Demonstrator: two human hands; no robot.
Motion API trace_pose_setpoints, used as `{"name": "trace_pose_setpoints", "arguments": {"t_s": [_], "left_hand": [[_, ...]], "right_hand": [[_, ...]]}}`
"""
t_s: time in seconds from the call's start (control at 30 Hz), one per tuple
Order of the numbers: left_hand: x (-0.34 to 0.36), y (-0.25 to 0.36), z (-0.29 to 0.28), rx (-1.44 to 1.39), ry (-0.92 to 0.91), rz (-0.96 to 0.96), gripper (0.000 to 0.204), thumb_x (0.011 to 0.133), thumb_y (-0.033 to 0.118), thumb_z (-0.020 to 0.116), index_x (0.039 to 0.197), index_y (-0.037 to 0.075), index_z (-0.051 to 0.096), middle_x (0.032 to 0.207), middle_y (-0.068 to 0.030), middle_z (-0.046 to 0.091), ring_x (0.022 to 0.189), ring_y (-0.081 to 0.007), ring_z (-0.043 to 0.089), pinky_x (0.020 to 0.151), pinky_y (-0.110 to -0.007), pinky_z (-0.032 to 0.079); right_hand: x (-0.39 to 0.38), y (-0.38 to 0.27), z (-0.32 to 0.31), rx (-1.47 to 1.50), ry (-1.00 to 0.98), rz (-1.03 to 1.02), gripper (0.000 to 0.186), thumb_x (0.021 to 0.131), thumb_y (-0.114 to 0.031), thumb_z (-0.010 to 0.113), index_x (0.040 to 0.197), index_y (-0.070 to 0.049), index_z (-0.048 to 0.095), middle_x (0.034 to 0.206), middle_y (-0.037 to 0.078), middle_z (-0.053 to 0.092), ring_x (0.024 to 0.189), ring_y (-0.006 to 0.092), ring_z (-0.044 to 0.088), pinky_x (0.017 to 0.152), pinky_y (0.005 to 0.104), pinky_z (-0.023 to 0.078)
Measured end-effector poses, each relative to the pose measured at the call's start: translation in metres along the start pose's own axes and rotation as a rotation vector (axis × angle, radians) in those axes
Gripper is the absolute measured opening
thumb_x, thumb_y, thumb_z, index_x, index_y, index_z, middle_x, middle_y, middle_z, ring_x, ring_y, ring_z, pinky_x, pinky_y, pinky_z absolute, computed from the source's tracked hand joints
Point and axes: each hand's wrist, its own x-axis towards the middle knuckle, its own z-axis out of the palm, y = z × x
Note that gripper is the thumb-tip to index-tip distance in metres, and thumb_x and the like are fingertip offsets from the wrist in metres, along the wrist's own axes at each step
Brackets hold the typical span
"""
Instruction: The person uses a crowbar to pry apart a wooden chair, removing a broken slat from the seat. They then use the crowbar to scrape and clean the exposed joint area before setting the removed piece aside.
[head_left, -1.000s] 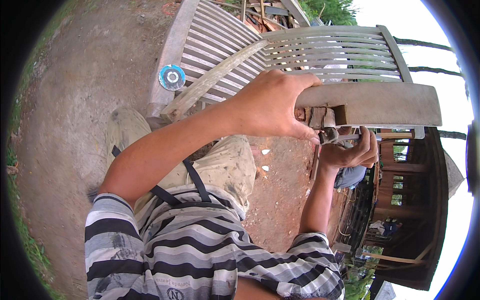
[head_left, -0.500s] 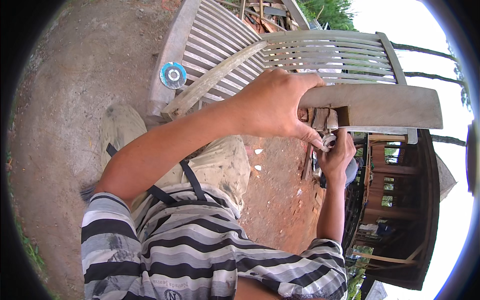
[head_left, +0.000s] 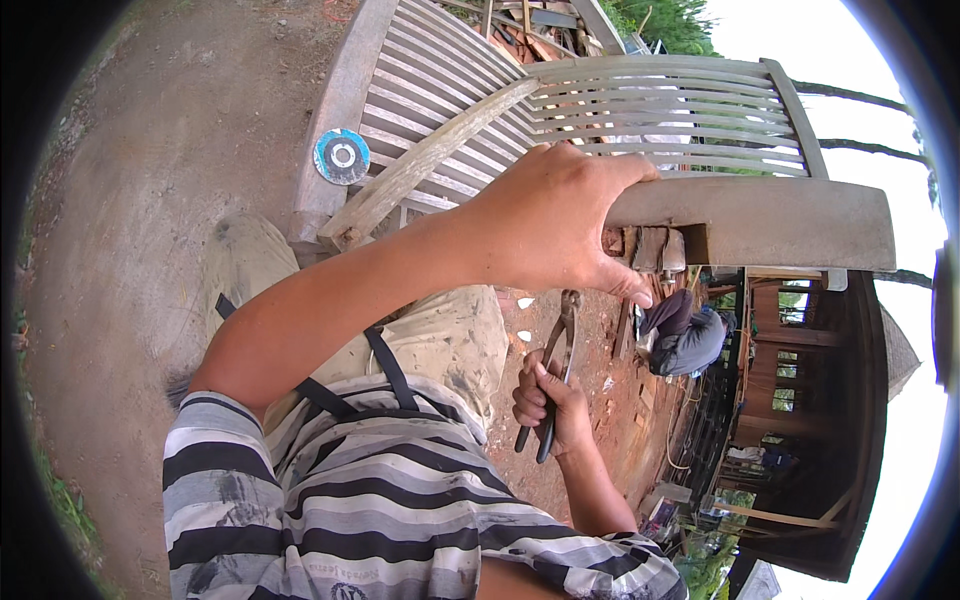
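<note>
My left hand (head_left: 560, 215) is wrapped round one end of a weathered wooden bench post (head_left: 790, 215). Its fingers reach over the far edge and its thumb lies along the near side. Close to the thumb, a rough, worn stub of wood (head_left: 650, 249) sits by a dark square notch in the post. Lower down, nearer my body, my right hand (head_left: 555, 405) grips a pair of pincers (head_left: 562, 345) by the dark handles. The pincers' jaws point up toward my left thumb and are apart from the post.
The slatted bench (head_left: 665, 100) fills the upper middle. On its pale edge board lies a blue-rimmed grinding disc (head_left: 342, 157). Beyond my right hand a crouching person (head_left: 690, 335) is near scattered wood on reddish ground. A dark open wooden building (head_left: 800, 420) stands at the right.
My right hand has drawn back from the post toward my body, bringing the pincers into plain view. The left hand keeps its hold. The crouching person now shows more.
</note>
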Motion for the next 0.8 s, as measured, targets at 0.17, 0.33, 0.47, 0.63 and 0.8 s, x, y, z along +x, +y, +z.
{"name": "trace_pose_setpoints", "arguments": {"t_s": [0.17, 0.33, 0.47, 0.63, 0.8], "left_hand": [[0.003, 0.0, 0.006, 0.058, -0.008, 0.021, 0.094, 0.061, 0.05, 0.097, 0.131, -0.002, 0.063, 0.1, -0.0229, 0.074, 0.093, -0.0337, 0.075, 0.086, -0.042, 0.058], [0.006, 0.0, 0.003, 0.051, -0.091, -0.088, 0.094, 0.06, 0.048, 0.098, 0.132, 0.0, 0.062, 0.109, -0.0231, 0.074, 0.101, -0.0368, 0.073, 0.091, -0.041, 0.056], [0.002, -0.006, 0.013, 0.086, -0.1, -0.084, 0.094, 0.061, 0.046, 0.097, 0.135, -0.001, 0.061, 0.109, -0.0237, 0.074, 0.101, -0.039, 0.073, 0.091, -0.041, 0.056], [0.002, -0.012, 0.028, 0.107, -0.171, -0.116, 0.095, 0.061, 0.046, 0.097, 0.136, -0.001, 0.061, 0.109, -0.0256, 0.074, 0.101, -0.0388, 0.073, 0.091, -0.042, 0.057], [0.001, -0.014, 0.029, 0.128, -0.191, -0.117, 0.095, 0.061, 0.047, 0.097, 0.135, -0.001, 0.061, 0.108, -0.0255, 0.074, 0.1, -0.0382, 0.074, 0.091, -0.042, 0.057]], "right_hand": [[-0.015, 0.04, 0.022, -0.135, 0.002, -0.283, 0.052, 0.104, -0.037, 0.061, 0.139, -0.001, 0.045, 0.072, 0.004, 0.046, 0.061, 0.0155, 0.047, 0.057, 0.0297, 0.041], [-0.008, 0.002, 0.004, -0.484, 0.092, -0.548, 0.057, 0.108, -0.043, 0.052, 0.138, 0.005, 0.051, 0.081, 0.009, 0.062, 0.078, 0.0166, 0.059, 0.074, 0.0317, 0.045], [-0.026, -0.04, -0.017, -0.84, 0.32, -0.603, 0.048, 0.109, -0.036, 0.053, 0.138, 0.002, 0.057, 0.094, 0.009, 0.072, 0.089, 0.0142, 0.062, 0.074, 0.0281, 0.048], [-0.017, -0.044, -0.031, -0.878, 0.313, -0.768, 0.058, 0.108, -0.012, 0.053, 0.158, 0.001, 0.028, 0.144, 0.024, 0.051, 0.135, 0.0307, 0.054, 0.106, 0.0447, 0.054], [0.016, -0.056, -0.036, -1.395, 0.74, -1.251, 0.074, 0.095, 0.008, 0.057, 0.161, -0.002, 0.025, 0.159, 0.026, 0.024, 0.152, 0.0446, 0.029, 0.123, 0.0587, 0.029]]}}
